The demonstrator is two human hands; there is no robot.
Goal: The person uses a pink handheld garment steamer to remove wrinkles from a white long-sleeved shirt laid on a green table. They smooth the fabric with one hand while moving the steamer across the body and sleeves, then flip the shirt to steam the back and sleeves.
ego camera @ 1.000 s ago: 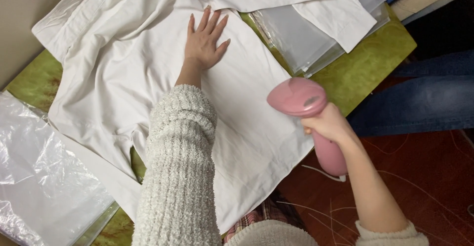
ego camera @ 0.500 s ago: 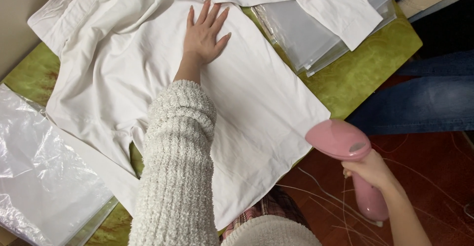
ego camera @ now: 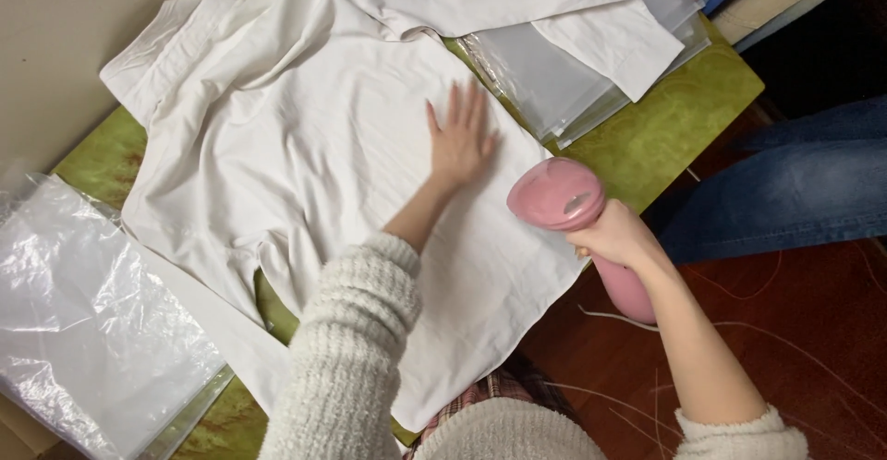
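While the flat, open left hand [ego camera: 459, 141] presses the creased white cotton shirt [ego camera: 351, 201], the right hand [ego camera: 617, 236] grips a pink handheld steamer [ego camera: 577, 215]. Its head has swung back to the shirt's edge, so steaming resumes.

1. A green table [ego camera: 679, 114] fills the middle.
2. A beige wall [ego camera: 83, 17] runs along the upper left.
3. Dark red wooden floor [ego camera: 813, 331] lies at the right, crossed by thin white cords [ego camera: 739, 305].

Under the flat left hand [ego camera: 459, 141] lies a white, matt, lightly creased cotton-like shirt [ego camera: 323, 155]. The right hand [ego camera: 617, 236] grips a smooth, glossy pink plastic steamer [ego camera: 575, 212]. Beyond it sit clear, shiny plastic bags [ego camera: 559, 86] on a green, mottled cloth table cover [ego camera: 674, 114].
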